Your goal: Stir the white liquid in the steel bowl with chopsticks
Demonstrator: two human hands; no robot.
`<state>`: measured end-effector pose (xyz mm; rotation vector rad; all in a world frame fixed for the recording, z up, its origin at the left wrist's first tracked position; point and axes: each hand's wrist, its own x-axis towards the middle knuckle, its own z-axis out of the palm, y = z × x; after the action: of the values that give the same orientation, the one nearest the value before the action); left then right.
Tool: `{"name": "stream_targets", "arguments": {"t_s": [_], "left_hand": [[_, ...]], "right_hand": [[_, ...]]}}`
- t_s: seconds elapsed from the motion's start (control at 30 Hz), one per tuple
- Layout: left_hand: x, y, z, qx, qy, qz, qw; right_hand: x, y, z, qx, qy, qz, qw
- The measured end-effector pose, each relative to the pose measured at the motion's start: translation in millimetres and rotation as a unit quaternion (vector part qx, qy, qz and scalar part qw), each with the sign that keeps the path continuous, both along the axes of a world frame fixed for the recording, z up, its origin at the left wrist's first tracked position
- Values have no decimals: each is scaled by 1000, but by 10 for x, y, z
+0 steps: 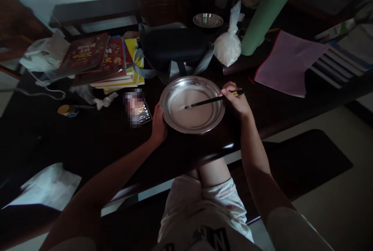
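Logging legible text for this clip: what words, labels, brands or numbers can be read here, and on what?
None can be read with certainty.
Books: large cover lettering, too dark and blurred to read.
Phone: screen blurred out.
Shorts: big dark letters at the frame edge, cut off.
Small jar: no readable label.

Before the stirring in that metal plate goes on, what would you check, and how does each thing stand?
1. Left hand steadies the metal plate at its rim: ok.
2. Right hand grips the chopsticks: ok.
3. Chopstick tips reach the pale batter: ok.
4. Plate sits fully on the dark table, though near its front edge: ok.
5. Phone lies close beside the plate, within splash range: not ok.
6. Batter smooth or lumpy: cannot tell, too dim.
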<state>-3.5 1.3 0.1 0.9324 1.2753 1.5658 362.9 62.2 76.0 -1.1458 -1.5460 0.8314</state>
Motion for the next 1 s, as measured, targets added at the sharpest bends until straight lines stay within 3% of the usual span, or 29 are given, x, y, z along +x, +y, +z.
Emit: {"name": "stream_targets", "arguments": {"t_s": [0.1, 0.3, 0.43, 0.63, 0.8, 1.0], "left_hand": [[10, 5, -16, 6, -11, -3, 1000], [-29, 14, -68, 11, 6, -13, 1000], [-31, 3, -48, 4, 12, -13, 1000], [-7, -10, -18, 7, 2, -7, 1000], [-1, -21, -12, 12, 12, -8, 1000], [38, 2, -46, 4, -11, 2, 1000]], "right_hand": [[30, 0, -3, 7, 27, -28, 999], [1, -16, -2, -13, 4, 15, 1000], [12, -26, 16, 5, 18, -28, 999], [-15, -22, 11, -1, 9, 32, 999], [9, -14, 5, 2, 25, -41, 999], [-31, -15, 9, -6, 2, 23, 1000]]}}
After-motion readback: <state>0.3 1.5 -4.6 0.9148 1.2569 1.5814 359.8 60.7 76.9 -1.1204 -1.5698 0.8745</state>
